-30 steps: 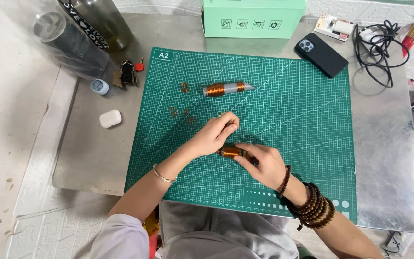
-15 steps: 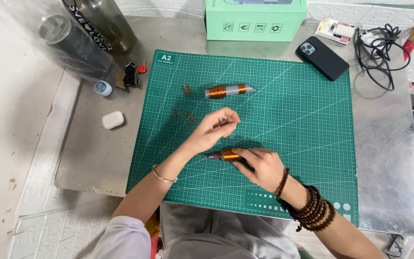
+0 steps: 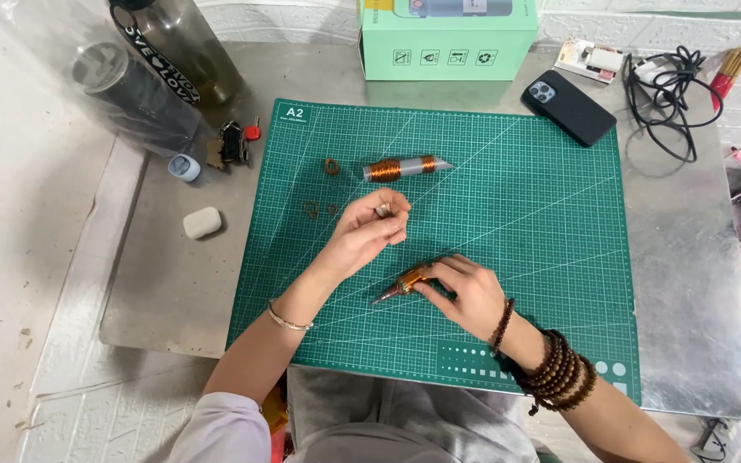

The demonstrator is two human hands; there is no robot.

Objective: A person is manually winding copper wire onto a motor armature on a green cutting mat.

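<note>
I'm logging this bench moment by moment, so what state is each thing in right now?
Left hand: raised over the mat, fingertips pinched on something small.
Right hand: pressing a copper-wound rod flat on the green cutting mat.
Second copper-wound rod: lying loose, untouched.
Small wire loops: lying loose on the mat.
Phone: face down.
Black cable: coiled in a tangle.
Green box: closed.

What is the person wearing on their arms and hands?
The left hand is bare, with a thin silver bangle at the wrist and a pale sleeve near the shoulder. The right hand has several dark brown bead bracelets on its wrist.
</note>
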